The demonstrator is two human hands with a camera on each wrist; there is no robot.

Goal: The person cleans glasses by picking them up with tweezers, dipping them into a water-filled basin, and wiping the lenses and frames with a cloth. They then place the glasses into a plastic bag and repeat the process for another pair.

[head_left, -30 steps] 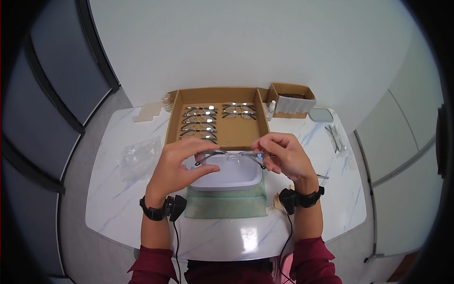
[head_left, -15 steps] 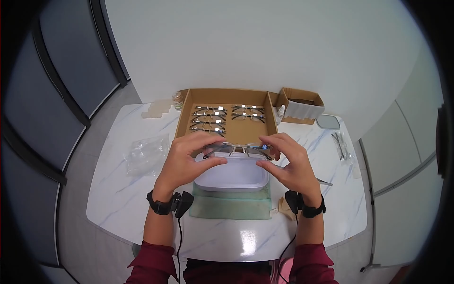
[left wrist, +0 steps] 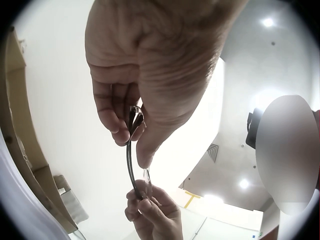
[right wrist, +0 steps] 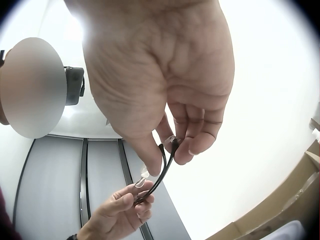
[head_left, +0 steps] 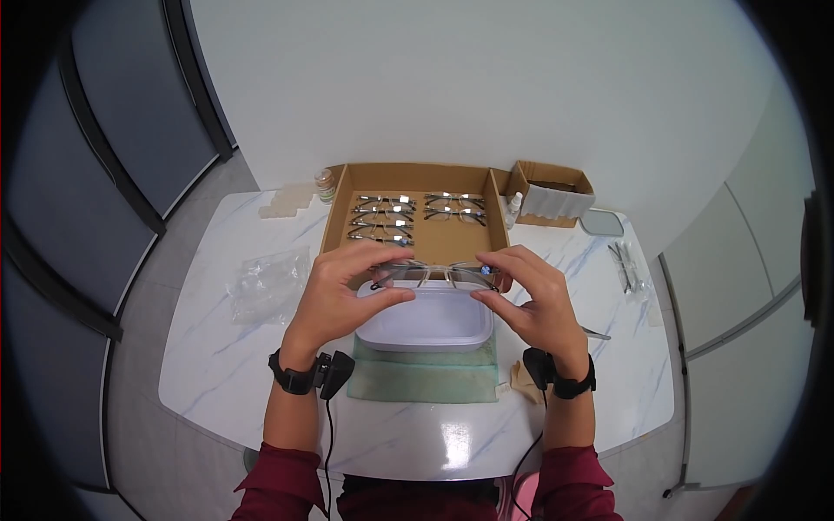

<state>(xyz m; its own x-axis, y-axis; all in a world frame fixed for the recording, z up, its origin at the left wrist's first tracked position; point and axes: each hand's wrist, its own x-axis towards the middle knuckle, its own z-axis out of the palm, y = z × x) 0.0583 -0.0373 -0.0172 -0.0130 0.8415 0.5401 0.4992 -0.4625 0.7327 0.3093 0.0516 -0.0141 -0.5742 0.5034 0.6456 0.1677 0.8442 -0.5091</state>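
A pair of eyeglasses [head_left: 439, 276] with clear lenses is held level between both hands, over a white plastic tub [head_left: 426, 334]. My left hand [head_left: 347, 282] pinches one end of the glasses between thumb and fingers. At the opposite end, the thumb and fingers of my right hand [head_left: 539, 291] pinch the frame. Dark, slim temples [left wrist: 129, 162] run folded across from one hand to the other in the left wrist view. From the right wrist, the same folded temples [right wrist: 161, 177] show between the hands, partly hidden by fingers.
Behind the tub stands a cardboard tray [head_left: 447, 252] with several eyeglasses in two columns. A smaller box [head_left: 547, 208], spray bottle [head_left: 513, 211] and grey-topped case [head_left: 601, 223] stand back right. Plastic bags [head_left: 271, 286] lie left; a green cloth [head_left: 421, 382] lies under the tub.
The right hand has shifted from the temple to the end of the frame, and the temples are now folded. During the last half second both hands hold nearly still.
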